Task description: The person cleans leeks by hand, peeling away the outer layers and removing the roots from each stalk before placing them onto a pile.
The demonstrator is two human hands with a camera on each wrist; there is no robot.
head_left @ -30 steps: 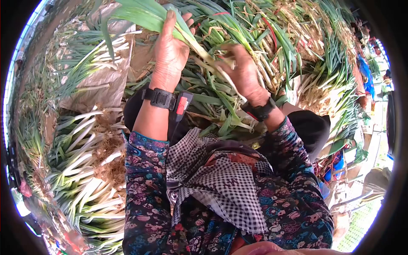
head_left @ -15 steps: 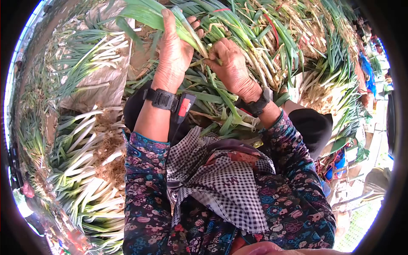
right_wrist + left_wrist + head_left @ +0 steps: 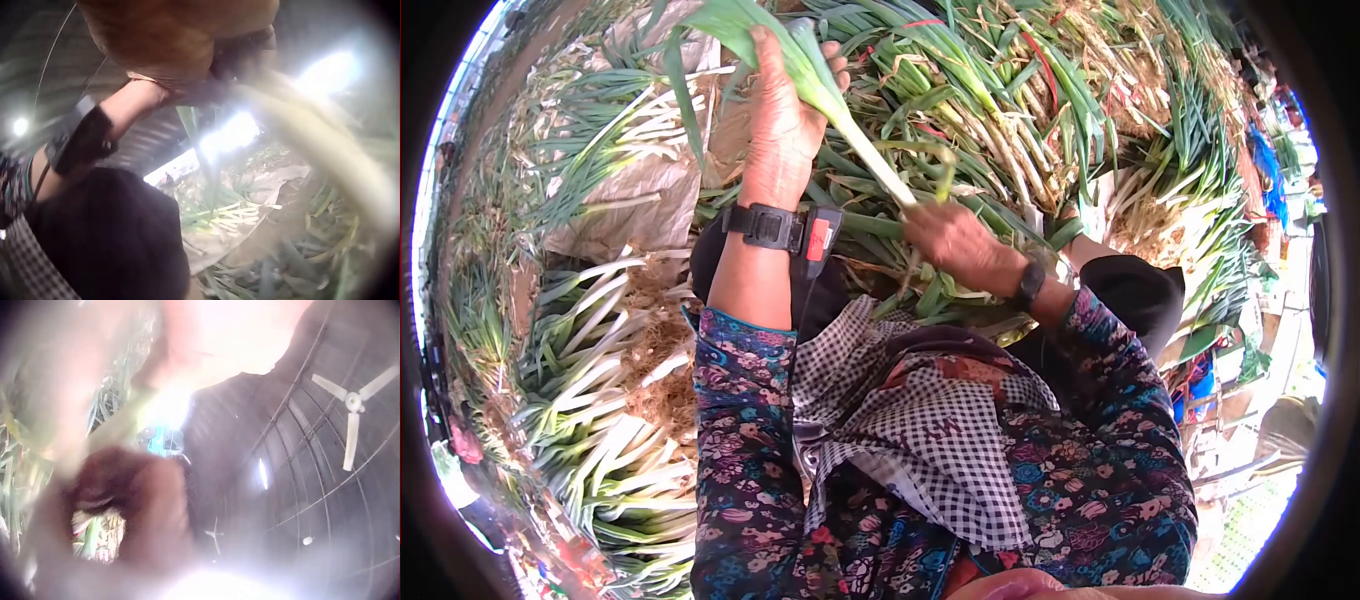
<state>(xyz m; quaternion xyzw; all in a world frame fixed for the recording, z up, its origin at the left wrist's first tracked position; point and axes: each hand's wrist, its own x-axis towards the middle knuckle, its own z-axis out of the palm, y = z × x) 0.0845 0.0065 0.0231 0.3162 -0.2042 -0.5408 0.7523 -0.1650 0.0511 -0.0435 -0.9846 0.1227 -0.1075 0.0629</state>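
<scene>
A long leek (image 3: pixel 870 158) slants down across the head view, its white shank bare and its wide green leaves (image 3: pixel 735 28) at the top. My left hand (image 3: pixel 785 125) holds it where the leaves begin, thumb along the near side. At the shank's lower end my right hand (image 3: pixel 960 245) is curled, blurred by motion. A yellowish outer leaf (image 3: pixel 945 178) loops up from its fingers. In the right wrist view the right hand (image 3: pixel 169 37) fills the top, with a blurred pale strip beside it. The left hand (image 3: pixel 150 494) is blurred in the left wrist view.
Untrimmed leeks (image 3: pixel 1000 150) and loose leaves lie in front of the knees. White-stemmed leeks (image 3: pixel 600 400) are piled at the left, roots inward. More rest on a pale sheet (image 3: pixel 625 225) at the upper left. Another rooted pile (image 3: pixel 1165 225) stands at the right.
The right hand has closed at the leek and pulled down and toward the body with an outer leaf. More white shank shows. The left hand has moved slightly left.
</scene>
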